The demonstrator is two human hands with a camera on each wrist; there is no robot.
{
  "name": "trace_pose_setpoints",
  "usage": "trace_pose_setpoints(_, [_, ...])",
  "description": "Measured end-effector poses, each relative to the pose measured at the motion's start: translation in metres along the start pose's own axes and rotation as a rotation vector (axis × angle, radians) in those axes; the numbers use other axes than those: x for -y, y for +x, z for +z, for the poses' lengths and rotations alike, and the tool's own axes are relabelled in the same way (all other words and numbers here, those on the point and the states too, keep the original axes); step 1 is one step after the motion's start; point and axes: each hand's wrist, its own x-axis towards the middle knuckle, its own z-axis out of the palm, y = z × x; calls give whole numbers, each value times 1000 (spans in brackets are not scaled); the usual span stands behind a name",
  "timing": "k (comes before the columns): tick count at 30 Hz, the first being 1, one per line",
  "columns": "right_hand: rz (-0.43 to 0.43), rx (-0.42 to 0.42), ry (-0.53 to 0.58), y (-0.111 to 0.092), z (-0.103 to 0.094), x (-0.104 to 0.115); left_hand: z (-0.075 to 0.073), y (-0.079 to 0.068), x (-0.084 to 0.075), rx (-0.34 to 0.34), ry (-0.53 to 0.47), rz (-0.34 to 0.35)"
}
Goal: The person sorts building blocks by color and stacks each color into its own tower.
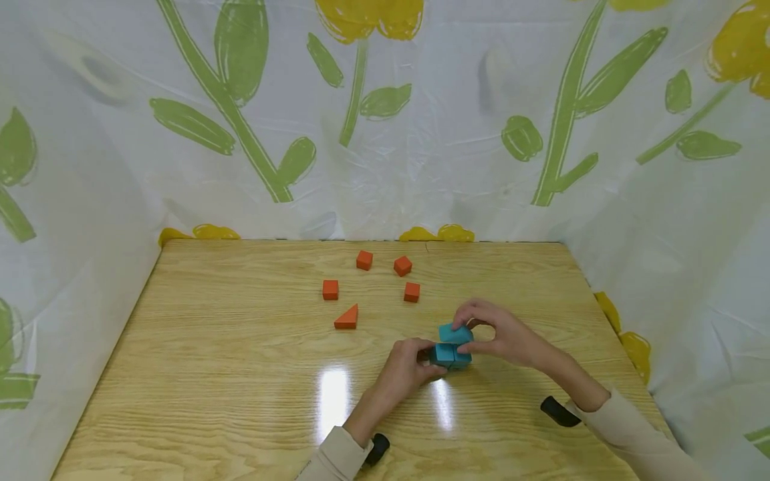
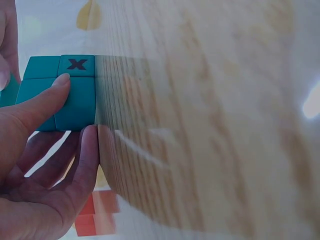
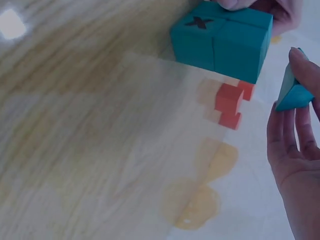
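Watching remotely, I hold teal blocks [image 1: 444,353] together on the worktop [image 1: 228,361] with my left grip [image 1: 406,366]; my right grip [image 1: 498,336] pinches a teal wedge [image 3: 295,97] close by, and a careless bump could scatter them.

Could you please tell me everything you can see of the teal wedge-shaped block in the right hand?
The wedge-shaped block is teal, with flat faces and a triangular end; no mark shows on its visible sides. It looks smooth, perhaps painted wood. The right hand pinches it off the table, partly hiding it, tilted above the teal blocks that the left hand grips. In the right wrist view, a gap separates it from them.
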Motion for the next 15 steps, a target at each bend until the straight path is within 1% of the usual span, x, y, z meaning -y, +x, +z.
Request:
trace_pose_setpoints(5, [-41, -15, 1, -5, 7, 3, 1, 1, 1, -3, 12, 8])
trace_pose_setpoints(7, [-45, -13, 4, -7, 10, 3, 1, 1, 1, -3, 15, 8])
trace_pose_setpoints(11, [-61, -6, 15, -8, 16, 2, 1, 1, 2, -5, 27, 9])
trace_pose_setpoints(15, [-89, -17, 9, -9, 19, 0, 1, 1, 3, -3, 34, 11])
